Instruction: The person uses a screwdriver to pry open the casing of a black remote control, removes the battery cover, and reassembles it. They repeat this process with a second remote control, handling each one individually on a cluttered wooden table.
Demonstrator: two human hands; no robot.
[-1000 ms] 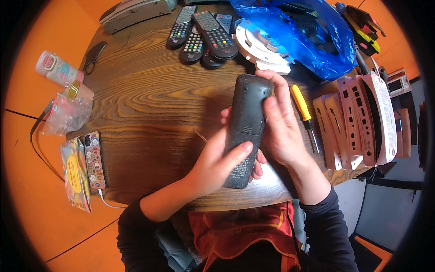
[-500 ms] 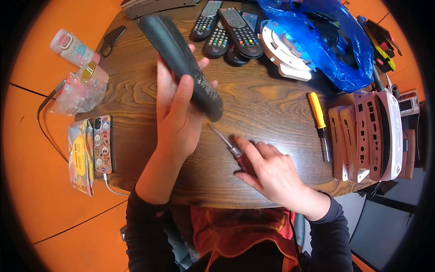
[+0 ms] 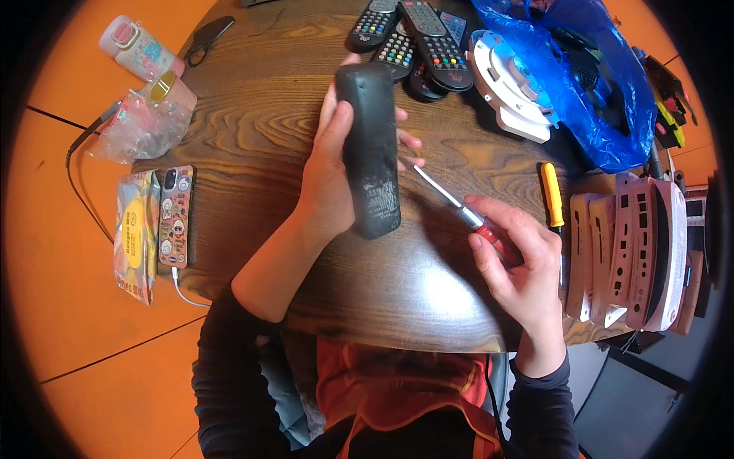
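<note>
My left hand (image 3: 327, 180) is closed around a black remote control (image 3: 368, 153), held nearly upright above the wooden table with its dark back facing me. Worn pale print marks the remote's lower end. My right hand (image 3: 527, 260) grips a screwdriver (image 3: 443, 190) by its red handle. The metal shaft points up and left, its tip close to the left fingertips at the remote's right edge, apart from the remote's back. The remote's button side is hidden.
Several remote controls (image 3: 443, 61) lie piled at the back, beside a white round part (image 3: 501, 84) and a blue plastic bag (image 3: 612, 130). A yellow-handled screwdriver (image 3: 551, 195) and upright white boxes (image 3: 631, 245) stand right. At left are a phone (image 3: 176, 218), a wipes pack (image 3: 136, 237) and a bottle (image 3: 141, 50).
My left hand has shifted right and turned the remote from a slant to nearly upright. My right hand has moved right and rolled, raising the red-handled screwdriver. The whole view has shifted slightly.
</note>
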